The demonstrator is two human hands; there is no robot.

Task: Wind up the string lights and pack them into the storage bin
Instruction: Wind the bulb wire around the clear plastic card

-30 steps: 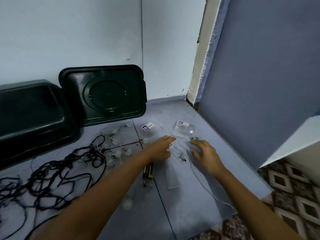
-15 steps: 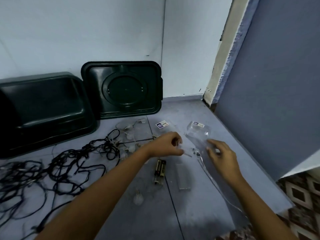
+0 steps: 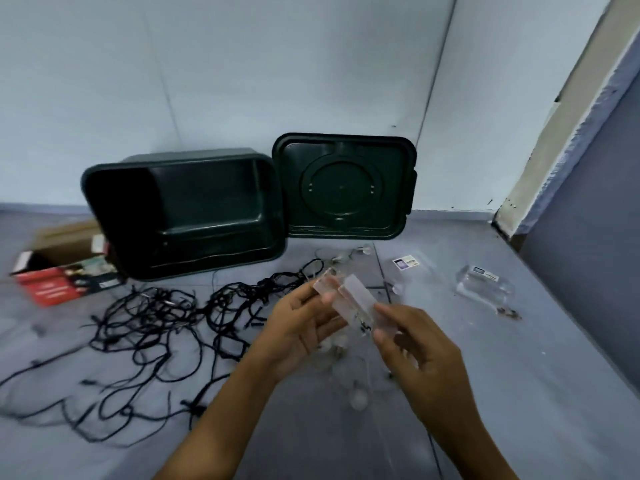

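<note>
A tangle of black string lights (image 3: 156,327) sprawls over the grey floor at the left. The dark green storage bin (image 3: 183,216) lies tipped on its side against the wall, its mouth facing me. Both hands hold a clear plastic battery box (image 3: 349,299) above the floor. My left hand (image 3: 301,327) grips its far end. My right hand (image 3: 412,344) pinches its near end. A thin clear wire with small clear bulbs (image 3: 356,398) hangs from the box to the floor.
The bin's lid (image 3: 343,188) leans upright on the wall right of the bin. A red cardboard box (image 3: 59,271) lies open at the left. Two clear plastic packs (image 3: 485,285) with labels lie at the right. A dark wall closes the right side.
Both hands lifted the clear battery box off the floor and toward me. My view swung left, so the bin and the red box came into sight.
</note>
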